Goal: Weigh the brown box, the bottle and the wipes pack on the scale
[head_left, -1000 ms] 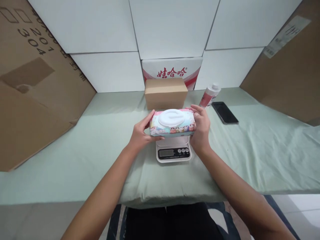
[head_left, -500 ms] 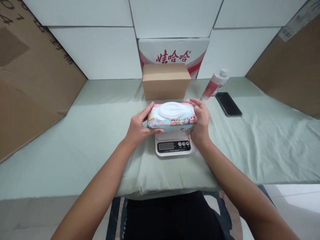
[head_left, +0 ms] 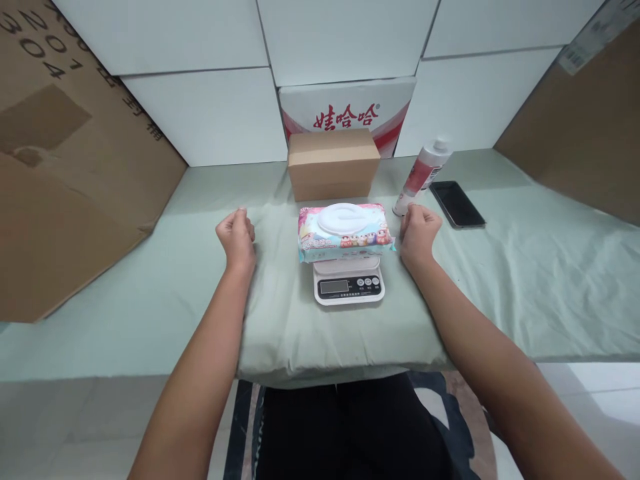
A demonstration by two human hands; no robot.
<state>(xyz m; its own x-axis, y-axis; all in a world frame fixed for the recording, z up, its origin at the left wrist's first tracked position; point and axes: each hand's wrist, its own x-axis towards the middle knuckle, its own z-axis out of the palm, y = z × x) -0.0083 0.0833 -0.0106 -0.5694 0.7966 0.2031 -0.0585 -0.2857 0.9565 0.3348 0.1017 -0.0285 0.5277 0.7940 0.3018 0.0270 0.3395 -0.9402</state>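
A pack of wet wipes point(head_left: 345, 243) with a white oval lid lies on top of a white digital kitchen scale point(head_left: 349, 295). The pack covers most of the scale's platform, while the display and buttons stay visible at the front. Left of the pack, my left hand point(head_left: 237, 239) rests on the cloth, closed in a fist and apart from the pack. My right hand point(head_left: 419, 232) is also a fist, just right of the pack and in front of a white and red bottle point(head_left: 421, 175). Neither fist shows anything in it.
A brown cardboard box point(head_left: 334, 167) stands behind the scale, with a white and red carton point(head_left: 345, 103) against the wall. A black phone point(head_left: 457, 204) lies right of the bottle. Large cardboard sheets point(head_left: 100, 200) flank the green cloth point(head_left: 210, 200).
Both hands have let go of the wet wipes pack, moved outward to either side and closed into fists. The pack now sits on the scale. The view has shifted slightly.
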